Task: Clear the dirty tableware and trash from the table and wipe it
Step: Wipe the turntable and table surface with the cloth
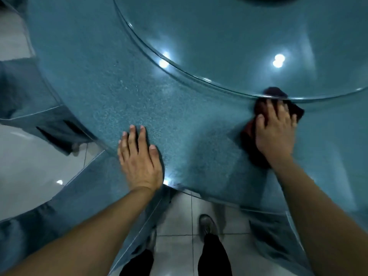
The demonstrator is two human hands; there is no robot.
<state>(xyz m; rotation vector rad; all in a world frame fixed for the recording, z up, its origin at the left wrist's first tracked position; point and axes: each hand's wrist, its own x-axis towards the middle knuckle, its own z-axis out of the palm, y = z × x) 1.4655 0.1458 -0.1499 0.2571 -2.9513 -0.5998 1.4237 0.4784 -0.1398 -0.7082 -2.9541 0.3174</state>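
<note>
A right hand [275, 128] presses a crumpled dark cloth [256, 136], lengthwise toward the glass turntable [219, 46], while the left hand [139, 158] lies flat near the speckled table's [109, 86] edge.

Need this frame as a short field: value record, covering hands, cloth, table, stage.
left hand: left hand lies flat, fingers straight, on the table near its front edge
right hand: right hand presses a dark cloth onto the table
cloth position: its far end reaches under the rim of the glass turntable
tableware or trash: none visible on the part of the table in view
stage: wiping
floor: pale tiles, person's shoes below the table edge
</note>
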